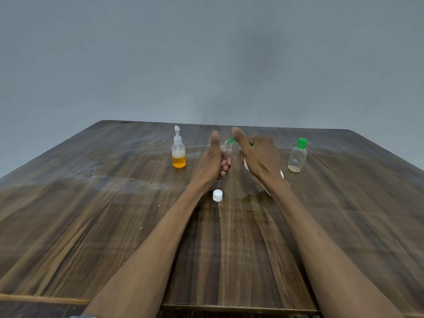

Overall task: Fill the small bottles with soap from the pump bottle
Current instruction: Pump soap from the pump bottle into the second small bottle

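My left hand [212, 159] grips a small clear bottle [226, 150] above the middle of the wooden table [91, 214], thumb pointing up. My right hand [259, 157] holds a white bottle [246, 165] with a green pump nozzle [231, 141]; the nozzle tip is at the small bottle's mouth and a finger lies along the top of the pump. Most of the white bottle is hidden by the hand. A second small clear bottle with a green cap [297, 157] stands upright to the right.
A small clear bottle with a white pump top, part full of orange liquid [179, 154], stands left of my hands. A loose white cap [217, 195] lies on the table nearer to me. A wet patch [252, 198] shows beside it.
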